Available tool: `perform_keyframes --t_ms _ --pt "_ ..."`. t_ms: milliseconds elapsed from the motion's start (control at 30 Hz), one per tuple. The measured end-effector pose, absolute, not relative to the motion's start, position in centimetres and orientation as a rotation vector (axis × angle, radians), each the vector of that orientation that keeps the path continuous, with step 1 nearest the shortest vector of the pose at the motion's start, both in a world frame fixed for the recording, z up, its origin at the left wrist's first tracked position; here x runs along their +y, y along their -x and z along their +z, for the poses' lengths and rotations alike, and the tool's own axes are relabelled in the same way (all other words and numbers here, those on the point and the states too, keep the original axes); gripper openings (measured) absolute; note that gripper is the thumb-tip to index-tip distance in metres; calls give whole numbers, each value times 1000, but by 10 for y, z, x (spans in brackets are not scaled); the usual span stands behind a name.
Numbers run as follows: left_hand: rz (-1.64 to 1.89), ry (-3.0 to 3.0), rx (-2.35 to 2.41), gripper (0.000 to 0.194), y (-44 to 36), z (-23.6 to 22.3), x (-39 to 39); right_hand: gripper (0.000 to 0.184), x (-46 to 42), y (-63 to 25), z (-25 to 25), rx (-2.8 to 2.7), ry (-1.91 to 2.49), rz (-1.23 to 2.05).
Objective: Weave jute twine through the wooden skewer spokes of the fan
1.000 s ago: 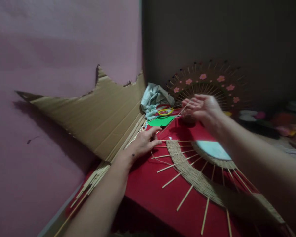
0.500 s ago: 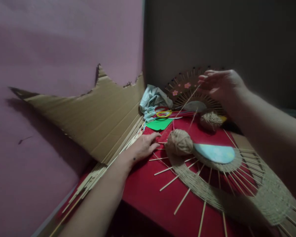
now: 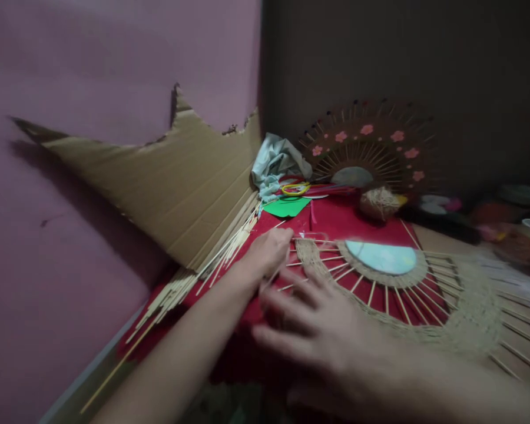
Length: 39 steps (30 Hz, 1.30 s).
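Observation:
A half-round woven fan frame [image 3: 380, 291] of thin sticks and jute twine, with a pale blue centre piece [image 3: 382, 257], lies on a red cloth [image 3: 335, 218]. My left hand [image 3: 269, 250] rests on the cloth at the frame's left end, fingers curled against the outer sticks there. My right hand [image 3: 309, 324] hovers low and blurred over the frame's near-left sticks, fingers spread and nothing in them. A ball of jute twine [image 3: 378, 203] sits behind the frame.
Torn cardboard [image 3: 159, 188] leans on the pink wall, with a bundle of long sticks [image 3: 194, 280] along its foot. At the back stand a finished dark fan with pink flowers [image 3: 371, 141], a crumpled pale cloth [image 3: 276, 162], green paper [image 3: 287, 207] and yellow-handled scissors [image 3: 295, 188].
My right hand came down from high at the back, where it pulled twine, to the frame's near-left edge. The second twine ball that lay on the frame is gone from sight. My left hand stayed.

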<state>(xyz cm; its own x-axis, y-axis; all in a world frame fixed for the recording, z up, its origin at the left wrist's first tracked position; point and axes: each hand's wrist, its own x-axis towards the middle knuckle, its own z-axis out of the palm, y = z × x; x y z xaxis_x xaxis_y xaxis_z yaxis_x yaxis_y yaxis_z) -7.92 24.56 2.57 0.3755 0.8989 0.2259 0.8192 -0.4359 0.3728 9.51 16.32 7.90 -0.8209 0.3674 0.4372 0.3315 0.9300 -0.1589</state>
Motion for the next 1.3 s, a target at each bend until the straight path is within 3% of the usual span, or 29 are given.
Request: perform_keyframes --t_ms 167,300,467,600,700,767,1067,1300 --pt "565 -2518 1570 19 78 23 244 27 143 -82 49 -2808 573 182" --pt "649 -2524 1656 27 91 20 251 28 160 -109 84 -2522 637 553" --pt "617 -2482 1749 19 95 18 255 21 191 -153 154 -2148 947 854" --pt "585 -2469 1799 21 92 22 252 32 253 -171 193 -1696 1170 419" --pt "551 -2476 1825 20 91 24 250 33 310 -175 196 -1750 1218 -197" --pt "522 -2492 1834 21 91 25 249 30 344 -177 185 -1831 1207 -361" --pt "428 -2537 1868 23 89 26 246 27 401 -194 108 -1953 1426 101" --pt "562 -2493 1881 26 88 26 246 21 356 -177 112 -1946 1510 175"
